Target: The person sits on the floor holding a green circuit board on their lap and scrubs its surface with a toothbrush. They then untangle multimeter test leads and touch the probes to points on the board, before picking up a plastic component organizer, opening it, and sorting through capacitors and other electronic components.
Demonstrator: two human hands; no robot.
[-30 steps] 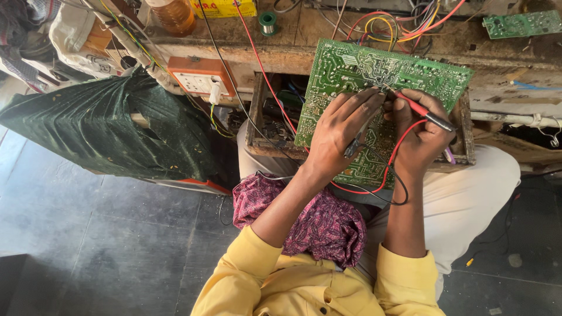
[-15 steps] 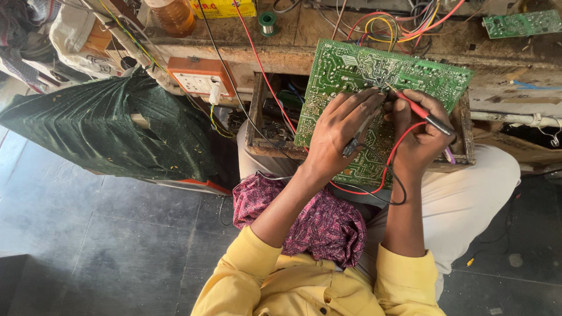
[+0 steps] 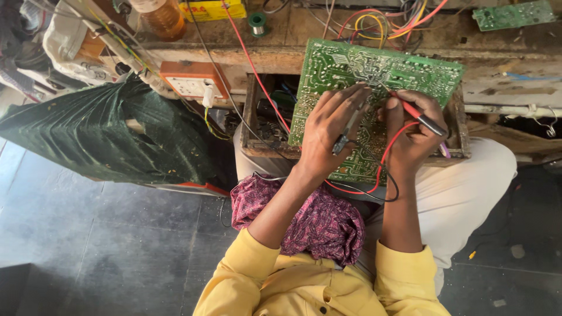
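Observation:
A large green circuit board leans tilted against the wooden bench edge, over an open wooden drawer. My left hand rests on the board's solder side and holds a black test probe, its tip touching the board. My right hand grips a red test probe, tip pointed at the upper middle of the board. Red and black leads loop down below both hands.
A wooden workbench carries a tangle of coloured wires, a solder spool, a yellow box, an amber bottle and a second green board. An orange socket box hangs left. A dark green bag sits on the floor.
Both hands stay on the board; the probe tips have shifted only slightly. Nothing else has moved.

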